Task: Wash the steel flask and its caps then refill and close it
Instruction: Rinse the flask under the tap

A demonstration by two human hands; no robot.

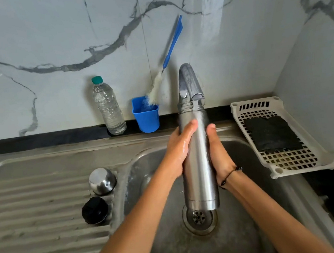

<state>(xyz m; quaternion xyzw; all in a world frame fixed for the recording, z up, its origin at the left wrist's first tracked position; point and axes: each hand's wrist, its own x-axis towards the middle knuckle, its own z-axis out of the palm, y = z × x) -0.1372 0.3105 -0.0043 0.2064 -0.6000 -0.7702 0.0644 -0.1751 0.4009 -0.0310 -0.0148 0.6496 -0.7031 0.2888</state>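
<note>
Was still mid-rinse: both hands, left hand (180, 150) and right hand (219, 151), wrapped around the open flask (198, 164) under the tap (189, 83), caps (102, 180) sitting lower left, refill not started.

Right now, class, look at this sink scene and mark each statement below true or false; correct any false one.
1. Both hands hold the steel flask over the sink basin. True: the left hand and the right hand press its two sides.
2. The flask's mouth is capped. False: its threaded neck is open under the tap.
3. The steel cap and the black cap sit on the draining board. True.
4. The bottle brush lies in the white tray. False: it stands in the blue cup.
5. The plastic bottle has a red cap. False: it is green.
</note>
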